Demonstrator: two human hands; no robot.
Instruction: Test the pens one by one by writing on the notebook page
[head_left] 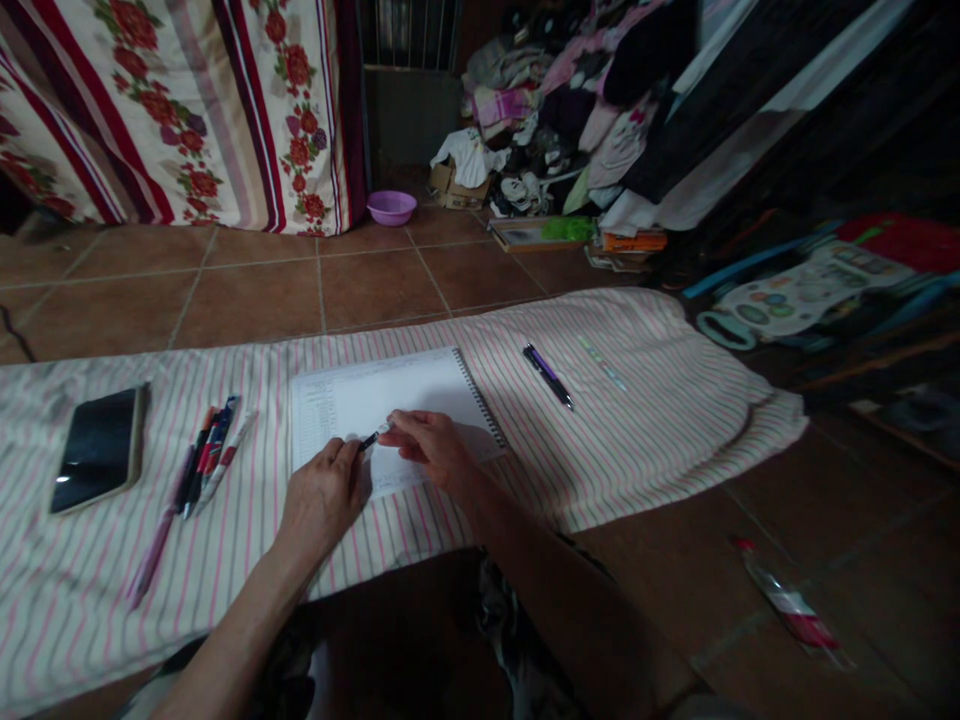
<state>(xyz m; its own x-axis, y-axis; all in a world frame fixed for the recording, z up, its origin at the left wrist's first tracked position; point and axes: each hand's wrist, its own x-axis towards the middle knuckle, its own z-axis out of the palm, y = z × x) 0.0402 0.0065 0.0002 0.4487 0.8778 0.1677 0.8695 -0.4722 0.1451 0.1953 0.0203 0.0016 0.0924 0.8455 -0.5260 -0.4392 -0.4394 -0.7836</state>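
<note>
Both my hands meet over the near edge of a spiral notebook [390,395] that lies open on a striped cloth [645,410]. My left hand [324,495] and my right hand [429,447] each pinch one end of a small dark pen [373,437], held between them just above the page. The right fingertips close on its pale end, the left on its dark end.
Left of the notebook lie several pens [210,450] and a phone [99,447]. A purple pen [548,375] rests right of the notebook. A plastic bottle [787,602] lies on the tiled floor at right. A purple bowl [391,207], piled clothes [570,110] and a floral sheet [187,110] stand behind.
</note>
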